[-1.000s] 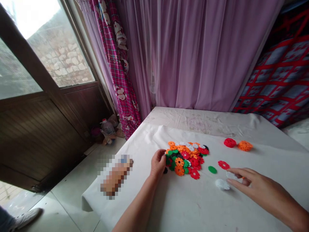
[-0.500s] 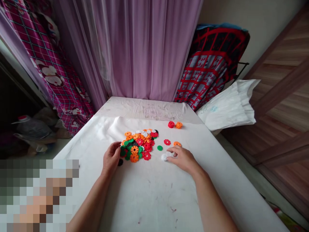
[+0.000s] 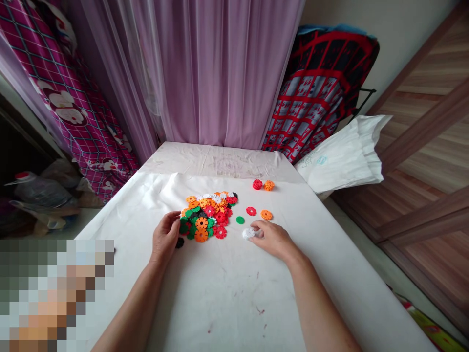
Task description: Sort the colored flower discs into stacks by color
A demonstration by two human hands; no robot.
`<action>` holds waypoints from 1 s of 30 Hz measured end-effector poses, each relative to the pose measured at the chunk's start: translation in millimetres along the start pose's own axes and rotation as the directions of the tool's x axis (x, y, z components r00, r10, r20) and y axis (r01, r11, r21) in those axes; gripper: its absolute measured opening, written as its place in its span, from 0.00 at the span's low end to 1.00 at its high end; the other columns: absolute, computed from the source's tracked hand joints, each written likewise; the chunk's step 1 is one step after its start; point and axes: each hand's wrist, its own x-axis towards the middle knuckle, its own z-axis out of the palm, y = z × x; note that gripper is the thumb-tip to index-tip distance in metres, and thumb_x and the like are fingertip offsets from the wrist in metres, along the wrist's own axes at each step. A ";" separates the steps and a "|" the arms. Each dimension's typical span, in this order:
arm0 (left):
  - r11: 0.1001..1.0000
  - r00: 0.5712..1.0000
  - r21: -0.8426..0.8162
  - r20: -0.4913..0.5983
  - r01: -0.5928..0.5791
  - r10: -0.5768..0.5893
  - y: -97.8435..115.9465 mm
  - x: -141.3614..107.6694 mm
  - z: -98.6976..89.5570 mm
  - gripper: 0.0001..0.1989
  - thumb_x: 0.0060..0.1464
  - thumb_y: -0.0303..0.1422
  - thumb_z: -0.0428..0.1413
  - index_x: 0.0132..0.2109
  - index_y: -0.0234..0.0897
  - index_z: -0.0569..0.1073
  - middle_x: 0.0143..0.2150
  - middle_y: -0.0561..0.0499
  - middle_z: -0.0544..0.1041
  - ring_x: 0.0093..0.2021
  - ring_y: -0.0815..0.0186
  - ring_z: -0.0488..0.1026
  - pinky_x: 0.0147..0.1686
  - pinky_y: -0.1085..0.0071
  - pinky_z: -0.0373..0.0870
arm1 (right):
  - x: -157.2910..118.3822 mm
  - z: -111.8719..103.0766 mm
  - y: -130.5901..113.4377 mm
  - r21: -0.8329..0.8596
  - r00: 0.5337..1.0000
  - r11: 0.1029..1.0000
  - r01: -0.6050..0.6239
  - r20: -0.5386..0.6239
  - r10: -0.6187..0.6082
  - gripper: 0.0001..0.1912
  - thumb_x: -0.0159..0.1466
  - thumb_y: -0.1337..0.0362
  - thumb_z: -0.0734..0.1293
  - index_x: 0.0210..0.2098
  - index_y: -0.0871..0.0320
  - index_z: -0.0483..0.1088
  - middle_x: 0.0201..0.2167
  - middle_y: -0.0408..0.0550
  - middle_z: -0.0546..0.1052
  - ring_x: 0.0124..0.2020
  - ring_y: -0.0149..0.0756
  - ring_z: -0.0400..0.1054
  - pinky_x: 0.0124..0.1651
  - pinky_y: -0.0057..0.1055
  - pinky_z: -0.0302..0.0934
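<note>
White-covered table (image 3: 227, 293) fills the front, purple curtain (image 3: 227, 73) behind, white bag (image 3: 340, 159) at right. Flower-disc pile (image 3: 207, 215) is mid-table. Left hand (image 3: 165, 237) is at its left edge, grip unclear. Right hand (image 3: 273, 238) pinches a white disc (image 3: 258, 232) beside the white stack (image 3: 248, 233). Orange disc (image 3: 266, 215) shows more fully than half a second ago.

Beyond the far edge of the white-covered table (image 3: 227, 288) in front of you hangs a purple curtain (image 3: 234, 73). Off the left edge are a magenta checked curtain (image 3: 82, 127) and a clear bottle (image 3: 36, 193) with a red cap. To your right, you have a red-and-black patterned cloth (image 3: 306, 100), a white bag (image 3: 340, 159) and wooden panels (image 3: 428, 161).
</note>
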 end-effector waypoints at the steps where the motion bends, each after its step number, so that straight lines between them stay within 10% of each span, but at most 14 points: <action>1: 1.000 1.000 0.001 -0.003 -0.002 0.002 -0.4 0.1 0.0 0.23 0.43 0.45 0.58 0.45 0.38 0.76 0.39 0.48 0.79 0.36 0.64 0.75 0.31 0.70 0.74 | -2.1 -1.5 1.3 -0.018 0.999 0.999 -0.032 0.007 0.032 0.14 0.59 0.63 0.68 0.45 0.51 0.75 0.44 0.43 0.79 0.39 0.33 0.72 0.40 0.27 0.56; 19: 0.999 1.000 -0.044 0.024 -0.019 0.020 -4.3 0.3 -0.6 0.21 0.46 0.43 0.58 0.45 0.38 0.75 0.40 0.48 0.79 0.35 0.65 0.75 0.29 0.72 0.72 | -12.8 -4.8 -7.6 -0.162 0.989 0.986 -0.028 0.137 0.051 0.08 0.59 0.68 0.63 0.28 0.52 0.73 0.31 0.40 0.79 0.33 0.32 0.69 0.32 0.27 0.49; 25: 0.996 0.999 -0.079 0.030 -0.032 0.034 -1.6 -1.7 1.0 0.19 0.47 0.44 0.57 0.43 0.38 0.74 0.37 0.49 0.79 0.32 0.66 0.74 0.29 0.70 0.73 | -2.2 10.1 3.4 -0.039 0.995 0.997 0.062 -0.078 -0.065 0.21 0.57 0.65 0.66 0.51 0.48 0.71 0.52 0.45 0.75 0.43 0.37 0.72 0.43 0.29 0.61; 30: 0.995 0.998 -0.090 0.052 -0.031 0.035 -0.3 -3.4 1.0 0.18 0.48 0.44 0.55 0.43 0.38 0.73 0.36 0.49 0.78 0.30 0.66 0.74 0.27 0.69 0.74 | 12.1 22.8 5.8 -0.036 0.957 0.957 0.288 0.054 -0.286 0.28 0.57 0.70 0.62 0.56 0.48 0.70 0.54 0.46 0.74 0.53 0.39 0.69 0.53 0.32 0.62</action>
